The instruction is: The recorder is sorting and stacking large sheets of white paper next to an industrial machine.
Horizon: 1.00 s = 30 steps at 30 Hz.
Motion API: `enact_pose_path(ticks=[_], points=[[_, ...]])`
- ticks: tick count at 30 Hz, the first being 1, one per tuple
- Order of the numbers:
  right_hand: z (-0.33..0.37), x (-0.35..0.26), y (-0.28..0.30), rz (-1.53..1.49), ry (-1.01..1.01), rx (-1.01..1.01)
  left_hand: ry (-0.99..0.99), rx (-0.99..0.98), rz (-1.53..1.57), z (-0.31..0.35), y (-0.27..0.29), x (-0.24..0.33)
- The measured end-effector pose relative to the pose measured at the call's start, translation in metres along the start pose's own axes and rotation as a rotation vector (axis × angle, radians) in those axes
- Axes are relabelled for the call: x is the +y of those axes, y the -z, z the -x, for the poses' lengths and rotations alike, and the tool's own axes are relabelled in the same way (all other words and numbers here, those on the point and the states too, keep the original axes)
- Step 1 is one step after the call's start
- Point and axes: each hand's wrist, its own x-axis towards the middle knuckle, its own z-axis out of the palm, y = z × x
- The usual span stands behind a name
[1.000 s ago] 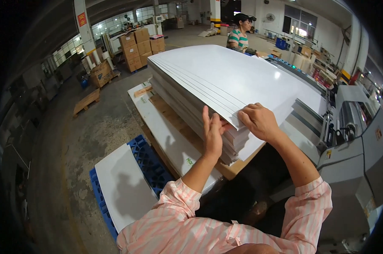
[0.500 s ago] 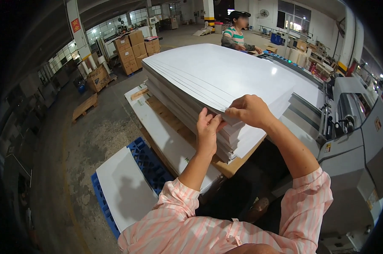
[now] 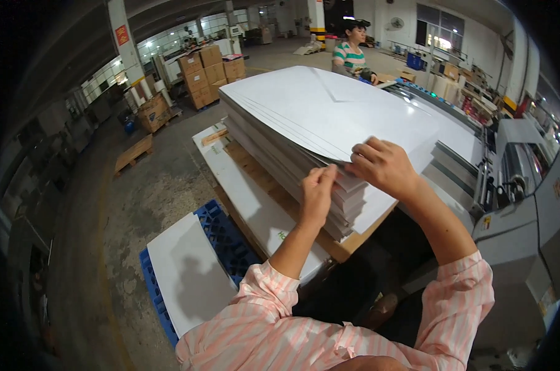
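A tall stack of large white paper sheets point(image 3: 280, 105) stands in front of me, its top sheets fanned slightly along the left edge. At the near corner, my right hand point(image 3: 385, 168) is closed from above, with thumb and fingers pinching the edge of the top sheets. Just left of it, my left hand point(image 3: 318, 193) is closed too, its fingertips pressed at the same corner, slightly lower. The top sheet shows a bent crease toward its far side. How many sheets each hand grips is hidden.
Under the stack is a wooden pallet point(image 3: 354, 242) beside a white board point(image 3: 255, 198). A blue plastic pallet point(image 3: 221, 238) with white sheets point(image 3: 184, 266) lies at lower left. A grey machine point(image 3: 509, 229) stands at right. Across the stack is another person point(image 3: 352, 55); cardboard boxes point(image 3: 199, 80) are behind.
My left hand has turned from palm-up with fingers spread to a pinch at the corner. My right hand's fingers have curled more. A crease has appeared in the top sheet. The view has shifted slightly.
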Motion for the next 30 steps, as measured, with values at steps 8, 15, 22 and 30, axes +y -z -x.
enact_pose_path(ticks=[8,15,22,30], points=[[0.010,0.010,-0.026,-0.889,-0.721,-0.092,-0.082,0.017,0.016,0.002,-0.008,-0.004],[-0.027,0.030,-0.006,-1.277,-1.170,0.517,-0.159,-0.032,-0.262,0.003,-0.001,0.003],[0.000,-0.004,-0.013,-0.789,-0.874,-0.198,-0.020,-0.100,-0.223,0.002,0.006,-0.006],[0.016,-0.014,-0.025,-0.645,-0.442,0.067,-0.104,-0.033,-0.149,0.006,-0.002,0.007]])
